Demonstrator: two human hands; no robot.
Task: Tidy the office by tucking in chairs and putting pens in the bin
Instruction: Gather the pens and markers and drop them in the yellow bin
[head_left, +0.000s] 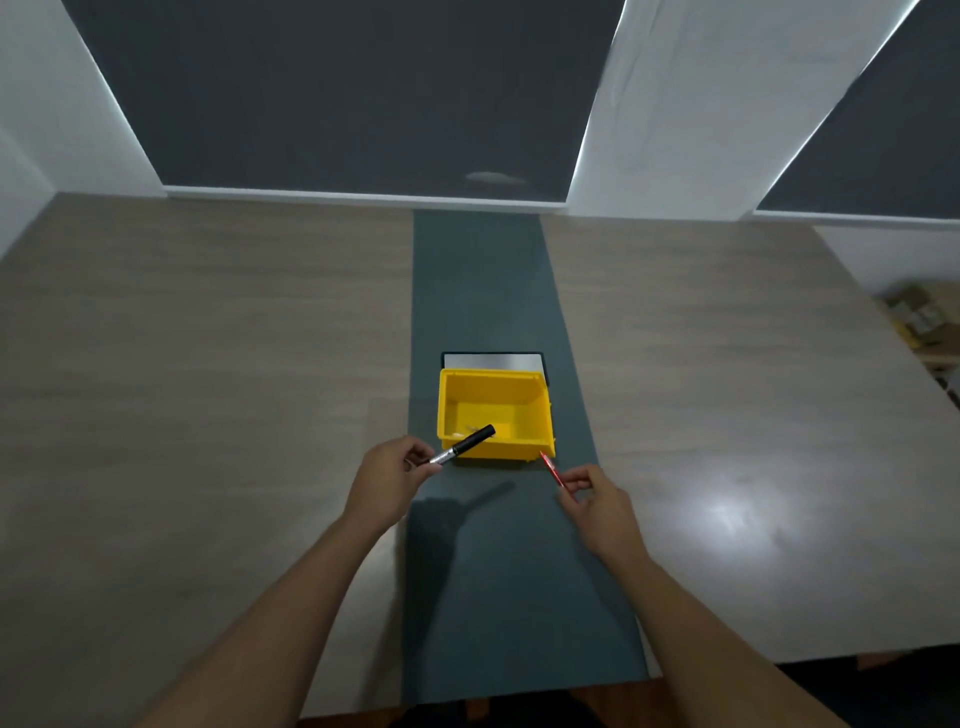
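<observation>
A yellow plastic bin (540, 410) stands on the dark green strip in the middle of the table. My left hand (387, 480) pinches a black and silver marker (465, 446) by its silver end, and the black cap end reaches over the bin's front edge. My right hand (597, 499) pinches a thin red pen (550, 467) just in front of the bin's front right corner, its tip pointing at the bin. Something pale lies on the bin's floor; it is too blurred to name.
The wide wooden table (208, 364) has a dark green strip (483, 270) down its middle. A silver, black-framed plate (493, 360) lies behind the bin. Dark blinds and white wall panels stand beyond the far edge. Cardboard boxes (919, 317) sit off the table's right side.
</observation>
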